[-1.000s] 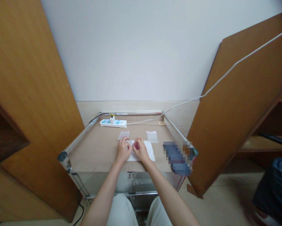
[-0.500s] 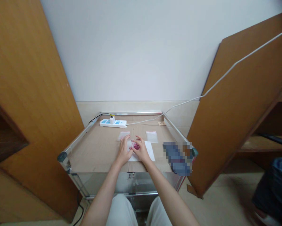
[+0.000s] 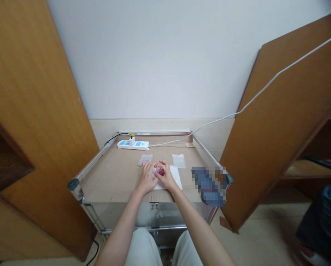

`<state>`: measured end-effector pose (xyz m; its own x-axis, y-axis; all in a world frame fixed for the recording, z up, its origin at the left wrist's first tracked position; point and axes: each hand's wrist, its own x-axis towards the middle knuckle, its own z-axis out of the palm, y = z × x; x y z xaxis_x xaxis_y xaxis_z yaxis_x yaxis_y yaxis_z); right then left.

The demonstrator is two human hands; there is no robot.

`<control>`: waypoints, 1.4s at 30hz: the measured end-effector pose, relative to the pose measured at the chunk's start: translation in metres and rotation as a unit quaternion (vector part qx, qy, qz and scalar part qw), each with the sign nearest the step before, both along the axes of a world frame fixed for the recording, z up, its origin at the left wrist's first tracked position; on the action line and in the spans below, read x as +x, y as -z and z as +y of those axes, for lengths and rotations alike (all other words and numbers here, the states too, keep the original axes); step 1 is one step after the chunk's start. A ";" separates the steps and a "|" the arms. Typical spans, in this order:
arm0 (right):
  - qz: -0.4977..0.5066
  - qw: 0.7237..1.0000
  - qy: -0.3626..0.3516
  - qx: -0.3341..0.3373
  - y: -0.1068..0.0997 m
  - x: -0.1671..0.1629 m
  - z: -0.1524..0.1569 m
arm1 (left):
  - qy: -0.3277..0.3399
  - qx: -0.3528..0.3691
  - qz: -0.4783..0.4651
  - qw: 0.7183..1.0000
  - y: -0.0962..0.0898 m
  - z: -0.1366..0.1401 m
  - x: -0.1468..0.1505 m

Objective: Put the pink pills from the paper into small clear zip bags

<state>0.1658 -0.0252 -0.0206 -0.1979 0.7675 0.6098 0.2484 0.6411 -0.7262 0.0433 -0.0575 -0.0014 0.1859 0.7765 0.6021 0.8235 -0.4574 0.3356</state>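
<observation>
A small cluster of dark pink bead-like pieces lies between my hands, seemingly inside a small clear bag with a pinkish line along its left side. My right hand curves round it, thumb and fingertips at the bag's edges. My left hand rests against the bag's left side, fingers stretched forward and hiding part of it. Beneath both hands is a sheet of white paper. Beyond my left fingers lies a clear plastic bag with something pinkish at its lower part. Another clear bag lies farther right.
A white power strip with a plug sits at the back left of the wooden tabletop. Its white cable runs off to the right. A pixelated dark item is near the right edge. Metal rails border the sides and back.
My left hand has shifted slightly right, its fingers now flatter and closer to the right hand. More of the left clear bag shows. The right hand has barely moved.
</observation>
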 end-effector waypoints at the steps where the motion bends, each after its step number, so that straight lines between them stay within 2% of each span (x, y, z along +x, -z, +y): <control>1: 0.000 1.000 0.001 -0.003 -0.001 0.000 0.000 | 0.000 0.001 0.001 1.000 0.000 0.000 0.000; 6: 0.016 1.000 0.018 -0.011 -0.005 -0.001 -0.004 | -0.008 0.006 -0.002 1.000 -0.001 0.000 0.001; 12: 0.072 0.987 0.142 -0.032 -0.008 0.003 0.001 | -0.030 0.003 -0.031 0.999 0.003 0.004 -0.002; 16: -0.017 0.980 0.195 -0.037 -0.008 0.008 0.008 | -0.030 -0.003 -0.036 0.999 0.005 0.006 -0.004; 20: -0.130 0.972 0.195 -0.003 -0.009 0.013 0.006 | -0.023 -0.003 -0.039 0.999 0.005 0.007 -0.005; 24: -0.176 0.965 0.195 0.009 -0.008 0.013 0.001 | -0.017 -0.008 -0.042 0.999 0.005 0.009 -0.005; 42: -0.172 0.965 0.196 -0.001 0.000 0.013 0.004 | -0.019 -0.031 -0.047 0.998 0.005 0.008 -0.006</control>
